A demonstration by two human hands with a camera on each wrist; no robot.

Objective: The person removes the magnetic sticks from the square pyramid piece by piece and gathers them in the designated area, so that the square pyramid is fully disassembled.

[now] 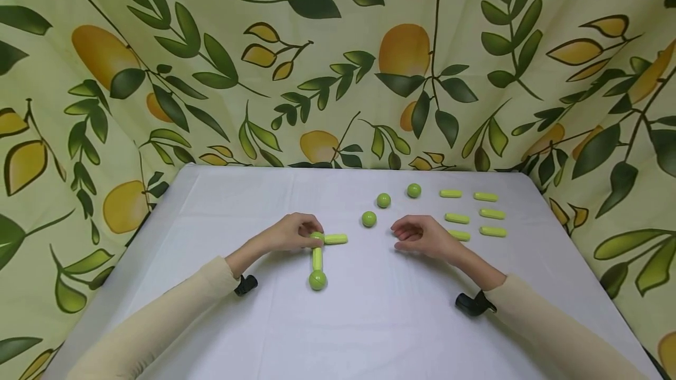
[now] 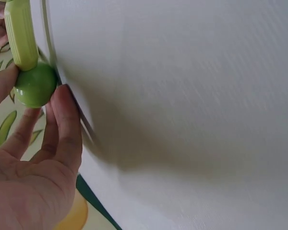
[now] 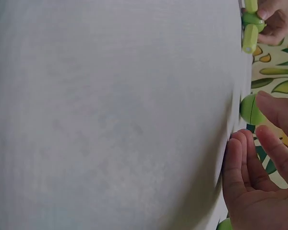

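Observation:
My left hand (image 1: 293, 232) pinches a green ball (image 2: 36, 85) between thumb and fingers, low over the white table. Two yellow-green ribbed rods meet at that ball: one rod (image 1: 317, 258) runs toward me to a second green ball (image 1: 317, 280), and the other rod (image 1: 336, 239) points right. My right hand (image 1: 426, 236) hovers with loosely bent fingers and holds nothing. Beyond its thumb, in the right wrist view, a loose green ball (image 3: 250, 109) shows. In the head view, the nearest loose ball (image 1: 369, 219) lies left of the right hand.
Two more green balls (image 1: 383, 200) (image 1: 414, 190) lie farther back on the white table (image 1: 237, 333). Several loose rods (image 1: 492, 214) lie in two columns at the right, one partly behind my right hand. A fruit-patterned curtain (image 1: 338, 92) rises behind the table's far edge.

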